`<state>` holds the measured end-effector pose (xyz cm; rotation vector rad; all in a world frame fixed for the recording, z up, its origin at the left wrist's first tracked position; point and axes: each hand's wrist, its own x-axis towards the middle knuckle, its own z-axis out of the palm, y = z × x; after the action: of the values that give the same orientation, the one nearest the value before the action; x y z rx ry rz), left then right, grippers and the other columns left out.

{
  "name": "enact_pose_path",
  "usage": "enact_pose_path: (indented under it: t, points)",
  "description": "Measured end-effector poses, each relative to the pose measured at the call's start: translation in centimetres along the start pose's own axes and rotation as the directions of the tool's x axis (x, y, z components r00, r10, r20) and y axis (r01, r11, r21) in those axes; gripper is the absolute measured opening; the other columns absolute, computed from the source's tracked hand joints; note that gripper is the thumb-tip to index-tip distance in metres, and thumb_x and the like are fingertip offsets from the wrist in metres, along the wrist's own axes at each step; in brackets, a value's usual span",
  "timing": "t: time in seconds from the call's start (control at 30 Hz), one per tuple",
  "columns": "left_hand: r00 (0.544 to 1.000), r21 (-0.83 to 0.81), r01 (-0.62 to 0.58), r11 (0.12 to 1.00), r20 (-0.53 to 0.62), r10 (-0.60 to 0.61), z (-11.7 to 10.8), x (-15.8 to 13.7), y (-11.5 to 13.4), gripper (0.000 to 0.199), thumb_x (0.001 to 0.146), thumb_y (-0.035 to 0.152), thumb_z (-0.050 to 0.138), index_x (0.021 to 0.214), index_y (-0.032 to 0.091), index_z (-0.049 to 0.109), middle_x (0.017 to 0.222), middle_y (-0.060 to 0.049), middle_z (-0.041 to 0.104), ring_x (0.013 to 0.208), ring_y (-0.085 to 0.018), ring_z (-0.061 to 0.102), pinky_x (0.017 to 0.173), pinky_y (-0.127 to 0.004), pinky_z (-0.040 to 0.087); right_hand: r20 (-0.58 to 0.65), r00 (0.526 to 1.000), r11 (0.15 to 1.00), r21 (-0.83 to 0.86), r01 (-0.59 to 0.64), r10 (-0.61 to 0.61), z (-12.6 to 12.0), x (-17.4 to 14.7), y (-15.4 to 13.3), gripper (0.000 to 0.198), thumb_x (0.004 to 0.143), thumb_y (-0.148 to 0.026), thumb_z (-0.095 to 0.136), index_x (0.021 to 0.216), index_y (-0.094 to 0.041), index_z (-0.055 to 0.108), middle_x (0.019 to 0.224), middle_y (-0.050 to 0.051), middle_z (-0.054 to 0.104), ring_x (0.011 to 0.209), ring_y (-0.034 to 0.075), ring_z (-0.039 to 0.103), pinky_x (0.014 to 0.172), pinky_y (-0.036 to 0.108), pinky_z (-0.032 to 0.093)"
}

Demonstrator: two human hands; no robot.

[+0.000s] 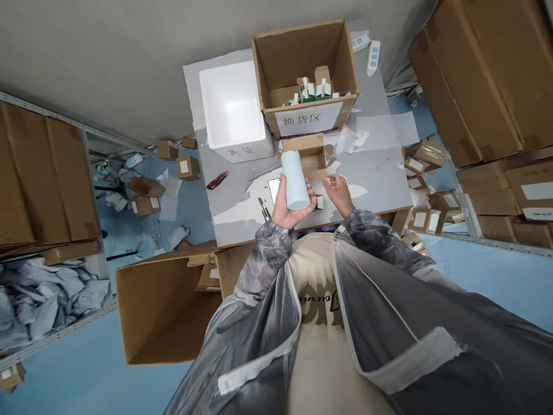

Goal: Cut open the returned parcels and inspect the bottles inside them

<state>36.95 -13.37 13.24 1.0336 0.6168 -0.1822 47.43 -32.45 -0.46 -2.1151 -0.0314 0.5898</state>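
My left hand (288, 208) is wrapped round a pale blue, smooth cylinder (295, 181), tilted over the table, its rounded end towards me. What it is, I cannot make out. Just behind it lies an opened small cardboard box (318, 170) with its flaps up. My right hand (339, 193) is beside that box's near right corner, fingers bent and partly apart, with nothing visible in them. Whether the fingertips touch the box is unclear. A small white-sided box (319, 202) sits between my hands, and a phone with a lit screen (273, 188) is partly hidden behind my left hand.
On the table (389, 173) are a white foam box (263, 144), a large carton (309, 104) holding small packages, a red utility knife (217, 180) and another cutter (263, 208). A big open carton (168, 311) stands at the lower left. Shelves of cartons flank both sides.
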Motion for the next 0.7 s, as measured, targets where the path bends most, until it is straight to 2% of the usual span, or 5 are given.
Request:
enact_pose_path:
  t: [0.2, 0.33, 0.4, 0.47, 0.7]
  points:
    - [0.889, 0.264, -0.418, 0.869, -0.079, 0.452, -0.9, 1.7, -3.1, 0.097, 0.110, 0.106, 0.071, 0.162, 0.024, 0.076, 0.157, -0.020, 0.086, 0.157, -0.038, 0.080, 0.137, -0.060, 0.068, 0.182, 0.955, 0.935, -0.311, -0.170, 0.234, 4.1, -0.8, 5.9, 0.100, 0.102, -0.054, 0.092, 0.183, -0.008, 0.057, 0.185, 0.033, 0.059, 0.176, 0.052, 0.058, 0.150, 0.062, 0.051]
    - [0.582, 0.687, -0.669, 0.283, 0.247, 0.775, -4.4, 2.5, -3.0, 0.071, 0.114, 0.083, 0.088, 0.166, 0.036, 0.076, 0.180, -0.014, 0.075, 0.180, -0.043, 0.064, 0.156, -0.074, 0.046, 0.270, 0.939, 0.937, -0.329, -0.119, 0.214, 5.3, -0.5, 7.5, 0.078, 0.105, -0.036, 0.079, 0.178, -0.013, 0.066, 0.184, 0.028, 0.064, 0.172, 0.047, 0.064, 0.144, 0.057, 0.058]
    - [0.519, 0.723, -0.682, 0.110, 0.373, 0.769, -6.0, 2.7, -3.0, 0.056, 0.118, 0.073, 0.087, 0.162, 0.038, 0.080, 0.180, -0.011, 0.074, 0.181, -0.043, 0.063, 0.159, -0.077, 0.040, 0.270, 0.941, 0.941, -0.317, -0.115, 0.206, 5.5, -0.3, 7.9, 0.069, 0.108, -0.033, 0.071, 0.174, -0.014, 0.071, 0.181, 0.026, 0.067, 0.167, 0.043, 0.068, 0.144, 0.055, 0.059]
    - [0.551, 0.726, -0.671, 0.151, 0.353, 0.756, -6.7, 2.6, -3.8, 0.061, 0.114, 0.073, 0.092, 0.162, 0.036, 0.080, 0.176, -0.013, 0.075, 0.179, -0.045, 0.065, 0.158, -0.077, 0.043, 0.230, 0.950, 0.947, -0.288, -0.142, 0.212, 5.5, -0.2, 8.1, 0.066, 0.110, -0.036, 0.066, 0.172, -0.013, 0.074, 0.180, 0.026, 0.067, 0.163, 0.042, 0.072, 0.143, 0.053, 0.060]
    - [0.902, 0.417, -0.353, 0.838, -0.086, 0.423, -6.1, 1.9, -10.1, 0.115, 0.090, 0.100, 0.099, 0.171, 0.024, 0.072, 0.159, -0.023, 0.086, 0.160, -0.046, 0.081, 0.141, -0.070, 0.066, 0.213, 0.952, 0.973, -0.124, -0.197, 0.220, 5.1, 0.0, 7.0, 0.054, 0.111, -0.045, 0.072, 0.152, -0.011, 0.082, 0.164, 0.030, 0.072, 0.134, 0.040, 0.085, 0.125, 0.051, 0.072]
